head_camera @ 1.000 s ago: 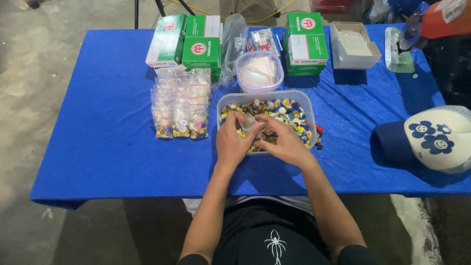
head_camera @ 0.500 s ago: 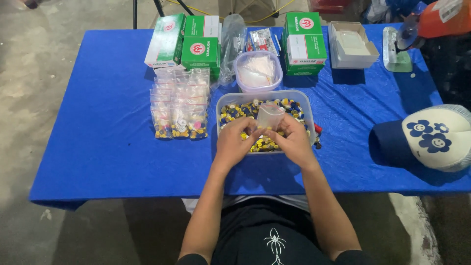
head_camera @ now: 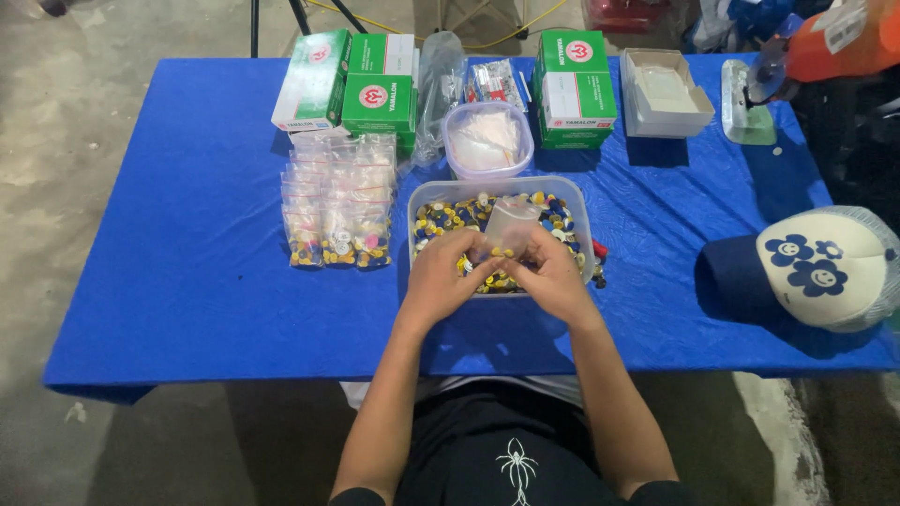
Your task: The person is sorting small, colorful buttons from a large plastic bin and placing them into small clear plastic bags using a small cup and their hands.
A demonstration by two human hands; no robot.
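Setting: overhead view from a head cam; seated person at a blue table [head_camera: 187,281], both forearms reaching fwd from the near edge
Left hand [head_camera: 441,279]: fingers curled, pinching the lower left edge of a small clear bag [head_camera: 511,225]; wrist rests at the tub's near rim
Right hand [head_camera: 553,276]: same pinch on the bag's lower right side; thumb & fingertips closed on the plastic, not clenched into a fist
Why held so: judging by the pose, two-hand pinch keeps the bag upright and spread over the tub, so anything that slips drops back in
Bag look: thin, see-through, soft, slightly crumpled; a few small coloured bits seem to show near its bottom, count can't be told
Bag place: above the tub's middle, near-centre of the table, just beyond both hands
Tub [head_camera: 581,211]: clear rectangular plastic, full of small round pieces, mostly yellow, dark blue, white; a few lie spilled on the table by its right near corner
Filled bags [head_camera: 337,211]: rows of same small bags w/ coloured pieces, left of the tub, within easy reach
Round container [head_camera: 486,141]: clear, holds what look like empty bags, just behind the tub
Far edge: green-and-white boxes [head_camera: 380,89], open white box [head_camera: 661,89]
Right edge: navy-and-cream cap [head_camera: 825,267] w/ flower faces
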